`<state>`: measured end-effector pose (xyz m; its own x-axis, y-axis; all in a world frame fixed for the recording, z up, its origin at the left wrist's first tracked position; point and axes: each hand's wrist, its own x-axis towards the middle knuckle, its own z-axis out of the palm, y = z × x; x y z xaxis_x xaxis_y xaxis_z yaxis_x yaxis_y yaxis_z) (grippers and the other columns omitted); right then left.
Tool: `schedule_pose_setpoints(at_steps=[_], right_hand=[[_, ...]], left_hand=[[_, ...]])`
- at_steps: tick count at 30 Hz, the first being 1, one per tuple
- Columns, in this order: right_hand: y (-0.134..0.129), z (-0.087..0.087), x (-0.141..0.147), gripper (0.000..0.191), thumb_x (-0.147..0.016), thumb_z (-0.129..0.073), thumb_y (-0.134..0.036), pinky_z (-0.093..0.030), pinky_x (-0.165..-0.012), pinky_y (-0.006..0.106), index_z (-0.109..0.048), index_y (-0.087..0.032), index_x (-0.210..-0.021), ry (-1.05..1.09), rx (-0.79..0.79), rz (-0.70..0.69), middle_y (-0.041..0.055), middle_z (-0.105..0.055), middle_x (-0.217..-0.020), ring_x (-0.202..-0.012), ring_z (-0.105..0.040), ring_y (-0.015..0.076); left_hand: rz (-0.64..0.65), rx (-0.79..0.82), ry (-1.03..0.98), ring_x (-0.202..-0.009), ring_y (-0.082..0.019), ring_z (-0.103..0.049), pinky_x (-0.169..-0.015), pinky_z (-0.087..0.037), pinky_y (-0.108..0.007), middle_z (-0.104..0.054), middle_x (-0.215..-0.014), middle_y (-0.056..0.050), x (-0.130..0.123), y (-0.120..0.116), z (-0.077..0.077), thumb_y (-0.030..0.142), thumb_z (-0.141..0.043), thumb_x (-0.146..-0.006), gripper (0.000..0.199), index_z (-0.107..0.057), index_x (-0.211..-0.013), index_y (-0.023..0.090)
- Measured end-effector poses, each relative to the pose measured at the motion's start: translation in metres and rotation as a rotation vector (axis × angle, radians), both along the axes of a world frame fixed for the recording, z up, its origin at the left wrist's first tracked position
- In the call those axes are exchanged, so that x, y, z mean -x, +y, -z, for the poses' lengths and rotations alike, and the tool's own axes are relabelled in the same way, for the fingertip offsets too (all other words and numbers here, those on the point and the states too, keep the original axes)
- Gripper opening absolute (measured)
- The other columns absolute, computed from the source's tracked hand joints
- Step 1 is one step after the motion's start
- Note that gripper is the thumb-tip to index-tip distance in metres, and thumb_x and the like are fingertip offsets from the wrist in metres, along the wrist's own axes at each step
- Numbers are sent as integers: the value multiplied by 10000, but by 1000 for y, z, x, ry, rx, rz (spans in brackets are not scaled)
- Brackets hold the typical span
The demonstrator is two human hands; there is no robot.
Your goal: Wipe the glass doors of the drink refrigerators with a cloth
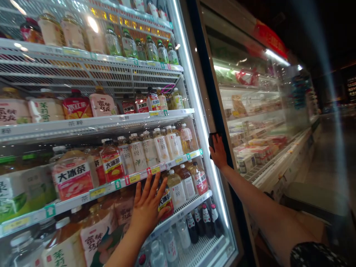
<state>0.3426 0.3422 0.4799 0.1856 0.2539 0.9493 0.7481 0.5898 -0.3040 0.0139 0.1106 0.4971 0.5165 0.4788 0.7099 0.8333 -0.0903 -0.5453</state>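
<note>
My left hand [147, 204] is spread, palm forward, in front of the drinks fridge's lower shelves; it seems to lie against the glass door [111, 83], though contact is hard to confirm. Behind its fingers are a shelf edge with price tags [133, 178] and bottles of tea, partly covered. At the door's right side, my right hand [219, 152] has its fingers curled round a dark door handle [211, 142], beside the bright light strip [196, 92]. Close to that hand, inside the fridge, stand white-labelled tea bottles [161, 145] and an iced tea bottle [200, 178].
Shelves above hold large tea bottles [76, 105] and green-capped bottles [152, 48]. Dark bottles [206, 219] stand on the bottom rack. To the right runs an open chilled display case [258, 111] with packaged food, and a grey-green flat surface [314, 198] lies below it.
</note>
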Motion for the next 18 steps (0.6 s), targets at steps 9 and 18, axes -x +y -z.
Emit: schedule_pose_setpoints(at_steps=[9, 18], right_hand=[[-1, 17, -11, 666, -1010, -400, -313, -291, -1212, 578, -148, -296, -1627, -187, -48, -53, 66, -169, -1703, -1562, -151, 281], [-20, -1, 28, 693, -1014, -410, -326, -292, -1224, 548, -98, -315, -1632, -278, -93, -42, 29, -114, -1714, -1567, -121, 283]], left_hand=[[-15, -13, 6, -1571, -318, -78, -1266, 56, -531, -249, -1664, -82, 2, 1, 2, 749, -711, -714, 1127, -190, -1607, 302], [-25, -19, 19, -1575, -297, -22, -1269, 83, -509, -275, -1655, -80, 0, -1, 2, 761, -734, -681, 1116, -290, -1591, 291]])
